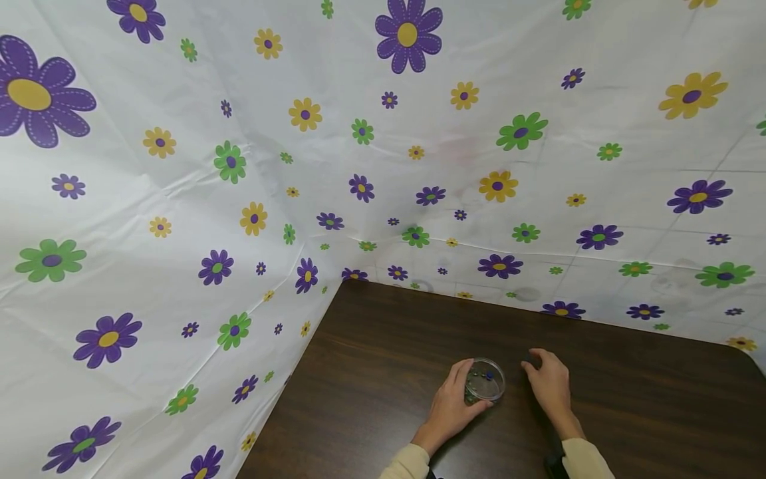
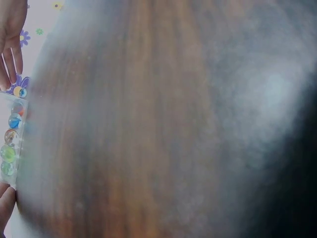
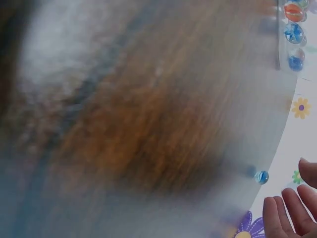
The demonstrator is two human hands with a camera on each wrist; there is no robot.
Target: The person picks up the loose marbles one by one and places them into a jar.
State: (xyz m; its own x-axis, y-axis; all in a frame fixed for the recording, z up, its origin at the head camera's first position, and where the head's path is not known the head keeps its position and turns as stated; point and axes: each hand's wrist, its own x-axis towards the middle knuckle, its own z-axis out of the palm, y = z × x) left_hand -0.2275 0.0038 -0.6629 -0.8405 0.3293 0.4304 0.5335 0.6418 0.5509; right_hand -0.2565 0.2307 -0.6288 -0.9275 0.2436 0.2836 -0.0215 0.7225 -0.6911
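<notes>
A clear round dish (image 1: 493,398) with several glass marbles in it stands on the dark table. My left hand (image 1: 450,404) grips its left side, thumb at the front and fingers behind. Through the dish wall, in the left wrist view, show blue, brownish and green marbles (image 2: 7,152). To the right of the dish is my right hand (image 1: 549,384), its fingers loosely bent and nothing visible in its grasp. In the right wrist view a single blue-and-clear marble (image 3: 261,177) appears outside the dish, close to the right hand's fingers (image 3: 292,210).
The brown wood table (image 1: 359,346) has its far edge against a white sheet (image 1: 335,153) printed with purple, yellow and green flowers. Another side of the sheet runs along the table's left edge. Both wrist views are mostly filled by blurred tabletop.
</notes>
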